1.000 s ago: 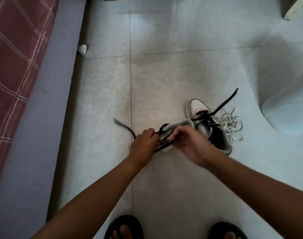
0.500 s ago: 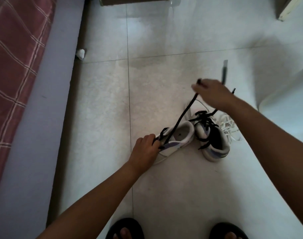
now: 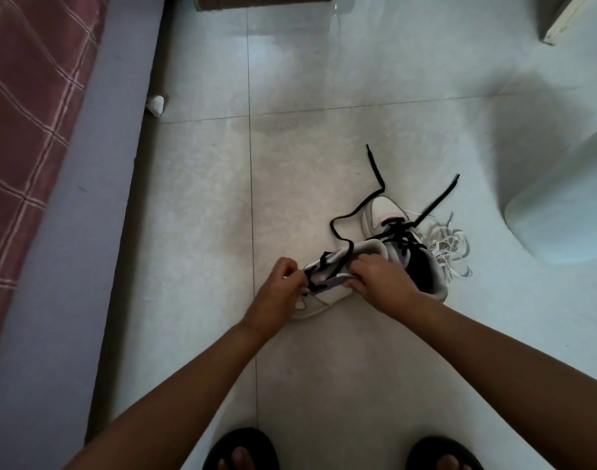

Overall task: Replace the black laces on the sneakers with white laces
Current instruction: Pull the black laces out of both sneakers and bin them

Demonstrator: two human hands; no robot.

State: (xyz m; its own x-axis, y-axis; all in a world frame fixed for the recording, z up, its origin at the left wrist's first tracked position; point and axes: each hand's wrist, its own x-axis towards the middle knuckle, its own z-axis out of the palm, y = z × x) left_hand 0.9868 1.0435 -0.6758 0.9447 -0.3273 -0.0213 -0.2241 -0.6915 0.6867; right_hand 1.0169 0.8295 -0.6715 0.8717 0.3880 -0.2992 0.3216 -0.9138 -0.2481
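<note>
Two white sneakers stand on the tiled floor. The near sneaker (image 3: 368, 250) lies sideways between my hands, partly unlaced. Its black lace (image 3: 344, 220) trails loose over the floor toward the far side. My left hand (image 3: 279, 290) pinches the black lace at the eyelets. My right hand (image 3: 382, 281) grips the sneaker's collar, fingers curled over its edge. The second sneaker (image 3: 382, 212) sits just behind, still threaded with a black lace (image 3: 438, 201). A heap of white laces (image 3: 451, 247) lies on the floor right of it.
A bed with a red checked cover (image 3: 29, 106) and grey side runs along the left. A crumpled white scrap (image 3: 155, 104) lies by it. A pale rounded object (image 3: 561, 212) stands at right. My sandalled feet (image 3: 241, 451) show at the bottom.
My right hand, which had pulled the black lace up and away, has let it drop onto the floor and come back down onto the near sneaker. My left hand stayed at the eyelets.
</note>
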